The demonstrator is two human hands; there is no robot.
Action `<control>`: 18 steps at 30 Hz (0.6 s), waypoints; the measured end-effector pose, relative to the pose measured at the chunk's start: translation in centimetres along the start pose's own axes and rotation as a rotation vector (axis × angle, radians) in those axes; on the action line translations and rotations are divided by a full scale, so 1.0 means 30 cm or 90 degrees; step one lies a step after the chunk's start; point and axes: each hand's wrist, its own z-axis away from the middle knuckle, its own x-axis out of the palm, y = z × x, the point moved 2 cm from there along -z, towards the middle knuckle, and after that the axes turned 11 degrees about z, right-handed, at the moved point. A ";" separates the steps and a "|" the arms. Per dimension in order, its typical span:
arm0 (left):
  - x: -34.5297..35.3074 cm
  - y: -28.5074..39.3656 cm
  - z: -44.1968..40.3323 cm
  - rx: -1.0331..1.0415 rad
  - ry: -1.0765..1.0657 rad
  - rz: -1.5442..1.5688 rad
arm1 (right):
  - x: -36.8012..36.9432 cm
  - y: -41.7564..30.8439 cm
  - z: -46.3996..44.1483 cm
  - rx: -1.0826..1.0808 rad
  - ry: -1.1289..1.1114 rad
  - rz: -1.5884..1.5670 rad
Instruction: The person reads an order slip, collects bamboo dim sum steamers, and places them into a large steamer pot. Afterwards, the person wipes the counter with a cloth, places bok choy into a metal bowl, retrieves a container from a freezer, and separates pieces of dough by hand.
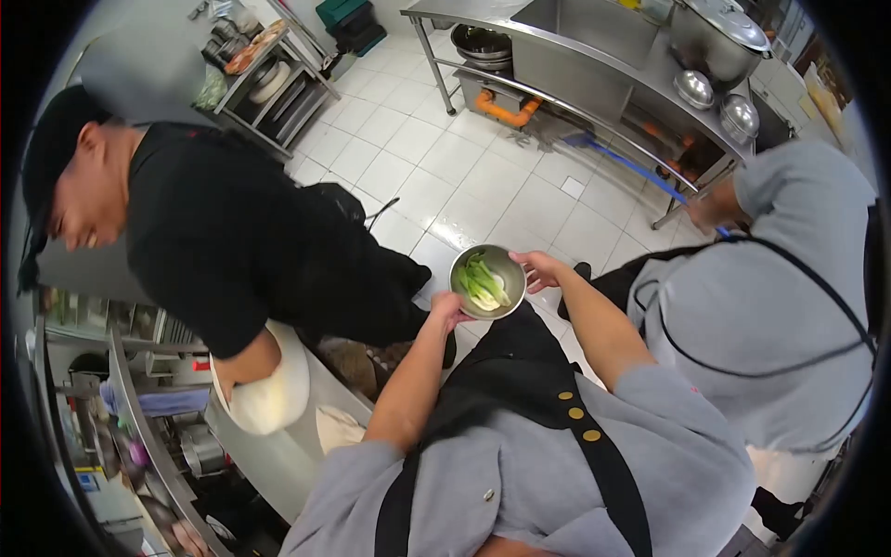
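Note:
In front of my body I hold a round metal bowl (516,269) with both hands. Inside it lie green vegetables (483,282) with pale, whitish stem ends; their exact kind I cannot make out. My left hand (449,310) grips the rim at the lower left. On the upper right side, my right hand (539,268) has its fingers closed on the rim. Parts of the fingers are hidden behind the bowl.
At left, a person in black (223,213) reaches into a white tub (264,395) on a metal counter (320,376). Close on the right, another person (742,325) holds a blue-handled tool (631,167). Ahead stands a metal sink unit (580,70) with a large pot (719,42).

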 end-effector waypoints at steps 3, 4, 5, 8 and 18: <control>0.144 0.191 -0.184 -0.033 -0.056 -0.145 | -0.151 -0.117 -0.066 -0.076 0.052 0.206; 0.181 0.239 -0.236 -0.025 -0.044 -0.132 | -0.216 -0.126 -0.108 -0.056 0.046 0.241; 0.223 0.293 -0.299 -0.059 -0.075 -0.199 | -0.267 -0.139 -0.157 -0.086 0.045 0.233; 0.340 0.433 -0.505 -0.106 -0.116 -0.281 | -0.331 -0.231 -0.259 -0.135 0.121 0.165; 0.236 0.901 -0.818 -0.139 -0.222 -0.214 | -0.532 -0.847 -0.603 -0.153 0.138 0.035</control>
